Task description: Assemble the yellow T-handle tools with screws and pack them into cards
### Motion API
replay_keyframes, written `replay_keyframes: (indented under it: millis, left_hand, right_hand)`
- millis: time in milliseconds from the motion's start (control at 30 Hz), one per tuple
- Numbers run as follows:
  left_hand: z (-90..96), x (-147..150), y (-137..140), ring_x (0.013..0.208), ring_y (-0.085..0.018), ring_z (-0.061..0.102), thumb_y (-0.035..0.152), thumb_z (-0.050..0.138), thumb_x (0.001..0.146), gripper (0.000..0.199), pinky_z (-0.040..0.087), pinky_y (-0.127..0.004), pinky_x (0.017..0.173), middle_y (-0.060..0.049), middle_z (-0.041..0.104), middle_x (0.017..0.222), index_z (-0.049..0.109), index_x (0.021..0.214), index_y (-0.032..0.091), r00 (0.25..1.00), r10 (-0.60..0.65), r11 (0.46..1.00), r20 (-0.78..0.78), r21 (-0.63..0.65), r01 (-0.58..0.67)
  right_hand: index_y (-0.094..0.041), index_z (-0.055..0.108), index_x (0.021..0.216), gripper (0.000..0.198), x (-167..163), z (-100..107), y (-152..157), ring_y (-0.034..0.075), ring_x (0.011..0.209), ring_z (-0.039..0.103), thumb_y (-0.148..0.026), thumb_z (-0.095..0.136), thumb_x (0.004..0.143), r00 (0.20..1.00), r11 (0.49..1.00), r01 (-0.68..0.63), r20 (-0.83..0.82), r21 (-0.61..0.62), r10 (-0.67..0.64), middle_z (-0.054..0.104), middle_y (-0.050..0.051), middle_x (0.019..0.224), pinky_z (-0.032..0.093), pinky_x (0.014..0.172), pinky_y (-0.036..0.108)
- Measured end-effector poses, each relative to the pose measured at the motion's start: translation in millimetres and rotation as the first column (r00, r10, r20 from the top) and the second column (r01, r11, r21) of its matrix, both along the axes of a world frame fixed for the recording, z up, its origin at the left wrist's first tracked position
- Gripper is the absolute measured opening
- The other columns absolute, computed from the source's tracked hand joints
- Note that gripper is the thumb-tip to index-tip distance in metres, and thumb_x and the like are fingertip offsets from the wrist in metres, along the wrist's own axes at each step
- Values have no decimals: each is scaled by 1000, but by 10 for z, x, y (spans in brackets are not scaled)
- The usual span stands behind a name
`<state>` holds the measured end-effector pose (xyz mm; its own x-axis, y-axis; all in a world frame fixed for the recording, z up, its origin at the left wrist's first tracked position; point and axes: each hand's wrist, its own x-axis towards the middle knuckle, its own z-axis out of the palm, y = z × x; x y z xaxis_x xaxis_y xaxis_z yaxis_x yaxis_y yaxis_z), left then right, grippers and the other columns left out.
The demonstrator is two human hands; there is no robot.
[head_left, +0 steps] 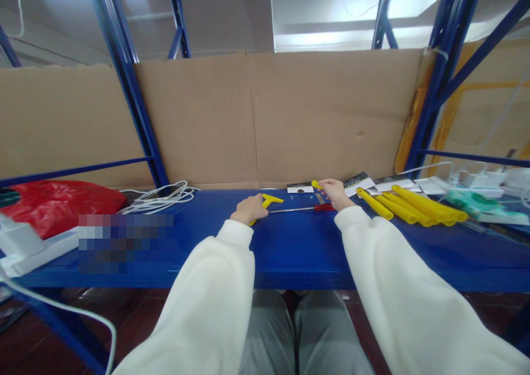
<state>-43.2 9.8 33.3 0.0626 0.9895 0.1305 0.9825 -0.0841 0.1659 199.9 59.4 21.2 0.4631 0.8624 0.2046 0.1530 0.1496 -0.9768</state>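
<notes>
My left hand [249, 209] is closed around a yellow T-shaped tool [271, 200], whose head points up and to the right. The fingers hide most of its stem. My right hand [333, 193] pinches a small yellow piece [317, 185] at its fingertips, above the back part of the blue shelf. Between the hands lies a screwdriver [323, 207] with a red handle, its long shaft pointing left toward my left hand. Just behind it are a black-and-white card [300, 188] and a few tiny bits, too small to name.
Several yellow tubular handles [426, 206] lie on the blue shelf [207, 253] at right, with printed cards [359, 184] behind them. A green-and-white item [480, 205] sits farther right. Coiled white cable [163, 197], a red bag [66, 201] and a power strip [45, 253] occupy the left.
</notes>
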Motion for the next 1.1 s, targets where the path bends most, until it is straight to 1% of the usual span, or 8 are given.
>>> replay_keyframes:
  millis: [100,200,300,400,500,733,933,1100]
  left_hand:
    - [-63,9,62,109,-28,68,17,59,80,52,53,-30,85,-14,69,124,57,132,17,998,-55,998,6,17,55]
    - [-158,45,167,113,-26,67,15,56,85,43,50,-29,92,-14,69,125,63,127,16,997,-72,993,17,91,70]
    - [-222,96,246,119,-25,64,20,53,91,35,47,-29,100,-13,69,126,67,123,17,996,-92,985,22,147,88]
    - [-231,131,265,126,-23,59,25,56,90,41,42,-26,106,-11,64,135,63,130,16,987,-156,982,36,117,151]
    - [-200,126,241,128,-23,57,24,61,85,54,43,-24,104,-12,58,141,56,138,15,981,-180,982,71,68,175]
    - [-123,19,167,126,-24,59,11,58,79,59,45,-26,103,-12,61,139,58,137,17,976,-217,976,22,40,216]
    - [-144,-1,190,123,-24,61,12,55,86,47,45,-27,102,-12,65,133,63,132,16,981,-192,979,8,76,191]
    - [-199,45,230,118,-23,65,10,55,86,45,47,-27,100,-10,69,127,65,130,19,987,-162,979,8,124,160]
  right_hand:
    - [-14,63,67,13,-6,4,-12,7,46,49,-8,67,78,1000,1000,-5,9,12,5,60,-1,54,42,43,18]
    - [-15,61,65,16,-11,5,-19,7,45,49,-7,66,78,1000,1000,-10,16,19,9,60,-1,54,42,43,17]
    - [-15,62,67,15,-17,6,-24,7,45,50,-7,65,79,1000,1000,-11,19,18,11,60,-1,53,41,42,17]
    - [-14,64,70,13,-22,8,-26,7,46,50,-8,63,81,1000,1000,-10,16,14,10,60,0,54,40,40,16]
    - [-14,64,70,11,-21,4,-19,8,48,52,-8,64,80,1000,1000,-10,22,21,10,63,2,57,40,40,16]
    - [-14,65,71,11,-16,-10,-8,10,50,56,-11,63,82,997,999,-20,69,39,18,65,3,58,41,41,16]
    - [-15,62,66,18,-22,-34,11,8,46,53,-7,61,82,998,999,-25,59,32,23,60,-1,51,43,43,16]
    - [-14,61,60,21,8,-168,111,8,43,53,-4,64,78,989,997,-76,124,-21,78,57,-2,46,45,46,18]
